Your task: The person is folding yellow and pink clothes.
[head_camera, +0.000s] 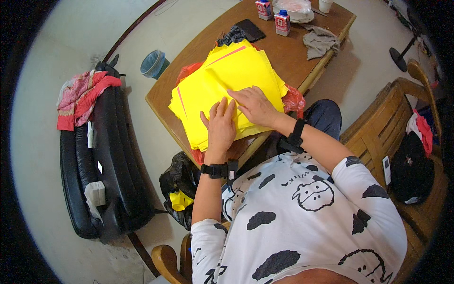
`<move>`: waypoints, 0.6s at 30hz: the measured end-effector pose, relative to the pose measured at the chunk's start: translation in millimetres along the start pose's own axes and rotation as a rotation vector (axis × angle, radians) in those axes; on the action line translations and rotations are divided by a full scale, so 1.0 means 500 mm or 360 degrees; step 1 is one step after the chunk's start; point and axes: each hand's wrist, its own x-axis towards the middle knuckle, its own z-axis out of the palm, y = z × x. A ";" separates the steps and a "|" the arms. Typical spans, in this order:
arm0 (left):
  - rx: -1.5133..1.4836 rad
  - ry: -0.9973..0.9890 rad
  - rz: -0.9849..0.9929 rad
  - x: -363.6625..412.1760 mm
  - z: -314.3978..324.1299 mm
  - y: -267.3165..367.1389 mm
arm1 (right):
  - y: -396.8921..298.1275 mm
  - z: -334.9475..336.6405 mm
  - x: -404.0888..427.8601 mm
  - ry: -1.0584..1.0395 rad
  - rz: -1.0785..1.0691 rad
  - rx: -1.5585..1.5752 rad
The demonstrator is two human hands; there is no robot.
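Observation:
A broad stack of bright yellow paper sheets lies on the wooden table before me, its edges uneven and fanned. Red strips run along two places on the upper sheets. On the near part of the stack, my left hand rests palm down with its fingers spread. My right hand reaches in from the right, its fingertips on the paper just beside the left fingers. A raised fold in the top sheet runs up from the fingertips. Whether the right fingers pinch that sheet is hidden. Red plastic shows under the stack.
Behind the stack lies a dark phone. Two small drink cartons, a covered bowl and a grey cloth are farther along the table. A bin, a black bag and a black sofa stand left.

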 end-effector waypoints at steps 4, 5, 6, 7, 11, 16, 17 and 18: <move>-0.0075 -0.0044 0.0069 0.008 -0.003 -0.012 | 0.002 0.004 -0.006 -0.0069 0.0168 0.0256; -0.0104 -0.0044 0.0109 0.008 -0.001 -0.017 | 0.004 0.006 -0.008 -0.0065 0.0190 0.0311; -0.0133 -0.0043 0.0149 0.009 0.000 -0.021 | 0.005 0.008 -0.010 -0.0067 0.0193 0.0312; -0.0134 -0.0046 0.0149 0.010 0.000 -0.024 | 0.006 0.010 -0.011 -0.0077 0.0215 0.0343; -0.0150 -0.0099 0.0181 0.015 -0.009 -0.022 | 0.010 0.015 -0.016 -0.0117 0.0189 0.0318; -0.0104 -0.0112 0.0179 0.010 -0.006 -0.030 | -0.004 0.014 -0.021 -0.0111 0.0306 0.0242; -0.0103 -0.0076 0.0179 0.011 -0.008 -0.027 | -0.007 0.011 -0.021 -0.0086 0.0395 0.0168; -0.0103 -0.0039 0.0179 0.011 -0.010 -0.025 | -0.005 0.013 -0.021 -0.0084 0.0400 0.0167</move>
